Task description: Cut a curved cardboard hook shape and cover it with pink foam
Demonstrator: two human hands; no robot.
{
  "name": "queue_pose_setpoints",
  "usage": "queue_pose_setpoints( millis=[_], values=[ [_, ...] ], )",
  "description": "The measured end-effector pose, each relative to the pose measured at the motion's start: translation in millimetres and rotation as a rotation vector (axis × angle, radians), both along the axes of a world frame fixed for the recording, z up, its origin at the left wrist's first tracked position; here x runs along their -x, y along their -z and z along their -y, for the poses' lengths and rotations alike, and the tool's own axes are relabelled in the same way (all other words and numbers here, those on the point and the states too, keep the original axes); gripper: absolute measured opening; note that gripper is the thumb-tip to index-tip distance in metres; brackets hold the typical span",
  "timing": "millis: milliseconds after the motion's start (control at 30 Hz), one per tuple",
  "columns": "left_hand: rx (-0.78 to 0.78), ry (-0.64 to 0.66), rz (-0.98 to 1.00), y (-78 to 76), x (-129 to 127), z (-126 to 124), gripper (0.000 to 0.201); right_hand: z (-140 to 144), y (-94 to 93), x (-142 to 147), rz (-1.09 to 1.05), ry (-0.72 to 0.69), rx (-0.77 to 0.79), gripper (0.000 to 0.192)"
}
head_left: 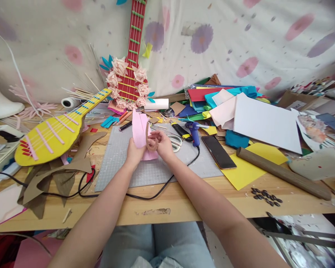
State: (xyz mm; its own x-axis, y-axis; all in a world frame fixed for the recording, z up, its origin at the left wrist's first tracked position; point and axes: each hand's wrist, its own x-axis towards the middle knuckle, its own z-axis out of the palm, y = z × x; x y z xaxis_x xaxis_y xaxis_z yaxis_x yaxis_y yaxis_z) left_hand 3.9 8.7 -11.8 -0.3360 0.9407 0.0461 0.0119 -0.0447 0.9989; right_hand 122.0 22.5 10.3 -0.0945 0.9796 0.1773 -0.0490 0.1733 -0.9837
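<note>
Above the grey cutting mat [111, 163], my left hand [135, 152] is closed on a piece of pink paper [139, 130] that stands up from the fingers. A brown cardboard edge [147, 131] shows along its right side. My right hand [163, 144] is at that edge, its fingers bent and pinching a small brown strip [152, 145]. Just right of this hand lie white-handled scissors [176, 142], partly hidden by it. A blue glue gun [194, 133] stands on the mat beyond them, its black cord running back beneath my forearms.
A yellow paper guitar-like instrument [51, 139] lies left; a red one with paper flowers [131, 80] leans at the back. On the right are a phone [218, 152], yellow paper [240, 175], a brown tube [281, 173] and several black oval pieces [266, 196]. Cardboard scraps [58, 171] lie left.
</note>
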Motion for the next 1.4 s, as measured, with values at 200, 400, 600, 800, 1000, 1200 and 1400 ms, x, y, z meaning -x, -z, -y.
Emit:
queue_pose_setpoints(
  millis=[200,400,600,800,1000,1200,1400],
  values=[
    [0.148,0.125,0.182,-8.8,-4,4,0.043,8,4.1,4,0.342,0.082,-0.171,0.019],
    [0.146,0.185,0.277,-15.2,-3,7,0.041,7,-0.6,-3,0.387,-0.058,-0.133,0.031],
    [0.27,0.28,0.399,-22.4,2,7,0.027,4,-8.8,-21,0.273,-0.467,-0.089,0.036],
    [0.384,0.283,0.519,-26.2,10,7,0.022,2,6.2,-14,0.387,-0.357,-0.135,0.019],
    [0.281,0.393,0.46,-20.2,14,8,0.016,2,10.5,-13,0.576,-0.257,-0.433,0.016],
    [0.29,0.454,0.437,-18.4,19,8,0.027,5,8.9,-17,0.753,-0.197,-0.594,0.044],
    [0.251,0.559,0.426,-24.6,22,10,0.039,7,10.2,-17,0.853,-0.324,-0.608,0.062]
  ],
)
